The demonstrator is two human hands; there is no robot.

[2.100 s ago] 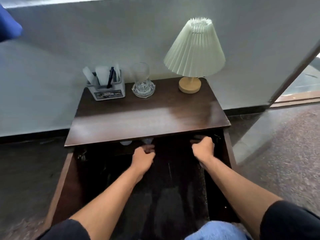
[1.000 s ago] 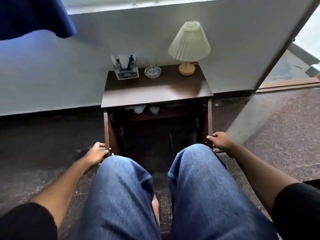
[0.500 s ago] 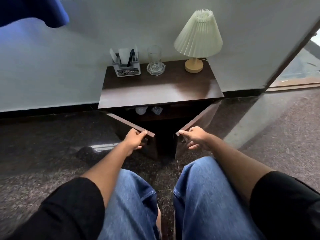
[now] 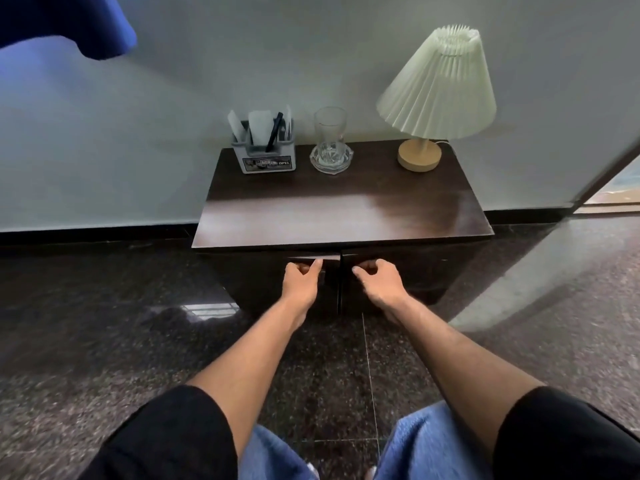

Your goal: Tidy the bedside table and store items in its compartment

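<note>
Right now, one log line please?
left door: slightly ajar | left hand: pinches its top edge | right door: appears closed | right hand: fingers curled against it

You're in a bedroom, likely a hotel's: a dark bedside table (image 4: 343, 209) against the wall carries a pleated-shade lamp (image 4: 438, 88), a glass (image 4: 329, 128) and a caddy (image 4: 265, 157) of sachets, above a polished stone floor (image 4: 104, 323).

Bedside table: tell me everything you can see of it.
The bedside table is a dark brown, wood-look cabinet with a glossy flat top, against the grey wall on a speckled floor. Of its two front doors, the left door sits slightly ajar, the right door looks shut. The left hand and right hand each grip a door near its inner top corner. At the back of the top stand a pen holder, a glass in a dish and a lamp.
</note>
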